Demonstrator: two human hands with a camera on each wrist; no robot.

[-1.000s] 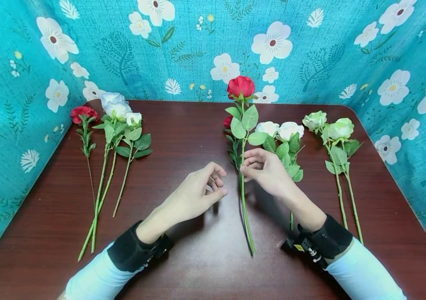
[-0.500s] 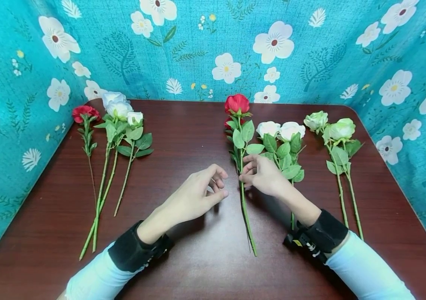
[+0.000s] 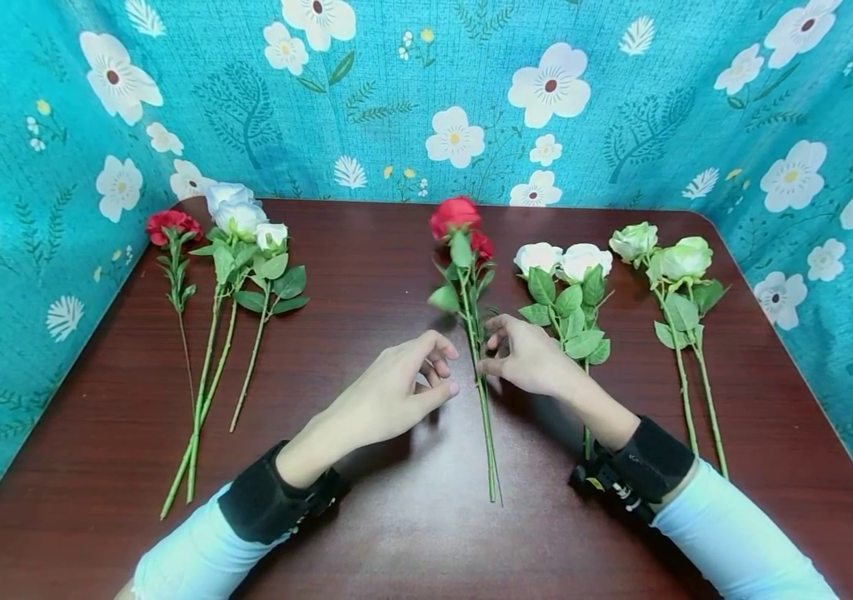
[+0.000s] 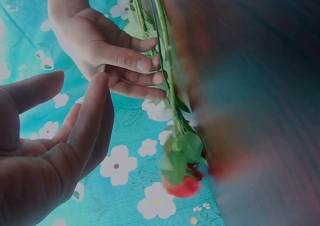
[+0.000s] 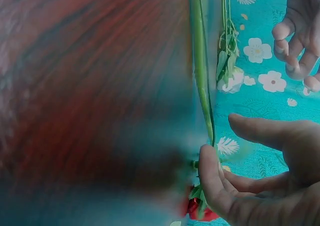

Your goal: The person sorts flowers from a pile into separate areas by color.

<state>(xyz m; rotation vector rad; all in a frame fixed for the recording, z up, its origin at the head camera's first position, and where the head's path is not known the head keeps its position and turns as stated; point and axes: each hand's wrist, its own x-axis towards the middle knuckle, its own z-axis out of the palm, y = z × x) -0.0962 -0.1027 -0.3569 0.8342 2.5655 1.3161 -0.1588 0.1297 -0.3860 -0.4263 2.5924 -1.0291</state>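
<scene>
A long-stemmed red rose (image 3: pixel 455 217) lies in the middle of the table, its stem across a thinner red flower (image 3: pixel 482 246). My right hand (image 3: pixel 527 358) is just right of these two stems, fingertips right at them. In the right wrist view its thumb and index finger stand apart, with the green stem (image 5: pixel 200 61) running past the fingertips. To the left of the stems my left hand (image 3: pixel 396 383) hovers over the table, fingers loosely bent and nothing in them. The left wrist view also shows the rose's bloom (image 4: pixel 182 185) beyond the right hand's fingers.
Two white roses (image 3: pixel 584 261) lie right of my right hand, partly behind it. Farther right are two pale green roses (image 3: pixel 685 257). At the left lie a red flower (image 3: pixel 172 225), pale blue-white roses (image 3: pixel 235 208) and a short white rose (image 3: pixel 271 237). A turquoise floral curtain (image 3: pixel 396 92) borders the table.
The red rose has come down onto the thinner red flower, and its bloom has tipped to the left. My right hand's fingers have let go of its stem. The left hand has stayed put.
</scene>
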